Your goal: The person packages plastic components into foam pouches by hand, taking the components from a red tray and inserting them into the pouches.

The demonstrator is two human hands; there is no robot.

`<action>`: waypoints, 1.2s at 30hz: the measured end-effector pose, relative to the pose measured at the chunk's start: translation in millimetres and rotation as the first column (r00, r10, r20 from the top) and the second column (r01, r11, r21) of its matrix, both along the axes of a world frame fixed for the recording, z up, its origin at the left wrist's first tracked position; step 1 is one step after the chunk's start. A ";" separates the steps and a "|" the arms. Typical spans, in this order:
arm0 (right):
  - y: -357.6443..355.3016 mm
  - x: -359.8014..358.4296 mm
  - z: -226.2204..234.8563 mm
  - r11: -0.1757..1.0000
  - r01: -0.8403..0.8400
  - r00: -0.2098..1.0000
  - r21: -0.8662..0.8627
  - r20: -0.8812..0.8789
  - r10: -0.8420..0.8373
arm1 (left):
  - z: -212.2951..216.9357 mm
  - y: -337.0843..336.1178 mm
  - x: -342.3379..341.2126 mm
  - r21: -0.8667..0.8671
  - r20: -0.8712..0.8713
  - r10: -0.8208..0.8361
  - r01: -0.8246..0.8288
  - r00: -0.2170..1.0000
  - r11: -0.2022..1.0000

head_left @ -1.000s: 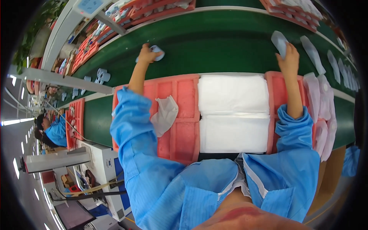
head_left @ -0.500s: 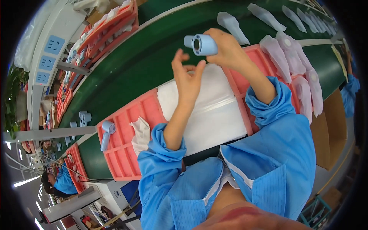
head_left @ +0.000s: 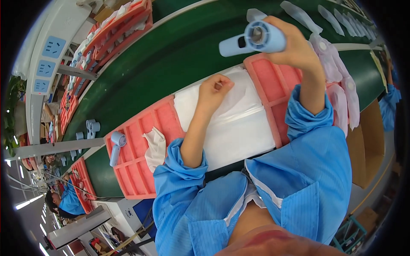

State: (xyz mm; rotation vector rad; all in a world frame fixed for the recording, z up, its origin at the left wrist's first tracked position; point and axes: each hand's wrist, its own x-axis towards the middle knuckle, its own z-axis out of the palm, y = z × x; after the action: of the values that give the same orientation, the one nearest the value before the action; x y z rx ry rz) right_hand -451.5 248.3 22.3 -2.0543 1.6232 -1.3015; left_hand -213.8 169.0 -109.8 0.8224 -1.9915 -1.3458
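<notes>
A light blue handheld fan (head_left: 273,37) is held by its round head in my right hand (head_left: 297,47), above the green belt, its handle pointing left. My left hand (head_left: 213,91) is low over a stack of thin white bags (head_left: 239,143). Its fingers pinch the top bag (head_left: 234,96), whose upper part looks slightly lifted and creased. A second blue handheld fan (head_left: 116,147) rests in the pink divided tray (head_left: 136,170) to the left. Next to it lies a crumpled white cloth-like piece (head_left: 155,147).
Another pink tray (head_left: 273,81) sits under my right forearm. Fans in translucent bags (head_left: 339,98) lie at the right, and several bagged ones (head_left: 301,17) line the green belt (head_left: 166,59). Bare fans (head_left: 92,128) stand at the left. A cardboard box (head_left: 365,145) is at lower right.
My left hand has come down from beside the fan onto the white bags and closed. My right hand has moved right with the fan and turned it, bringing its handle into view.
</notes>
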 end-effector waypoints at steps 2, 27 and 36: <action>16.8 -10.9 10.8 0.995 -0.091 0.996 -0.026 0.018 0.092 | 25.9 -1.8 4.7 0.146 -0.103 0.050 -0.035 0.993 0.989; -21.4 99.4 -34.3 0.931 -0.124 0.992 -0.342 -0.042 0.117 | 80.1 41.3 26.8 -0.553 -0.495 -0.085 -0.238 0.865 0.798; -20.7 94.3 -41.2 0.943 0.021 0.999 -0.332 -0.032 -0.033 | 73.7 46.6 10.2 -0.819 -0.281 -0.046 -0.215 0.958 0.531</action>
State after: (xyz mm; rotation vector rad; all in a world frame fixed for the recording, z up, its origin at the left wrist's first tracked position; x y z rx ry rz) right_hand -357.2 227.6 -18.8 -2.2606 1.5375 -1.6536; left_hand -203.6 215.6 -36.2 0.2216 -1.9942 -0.2488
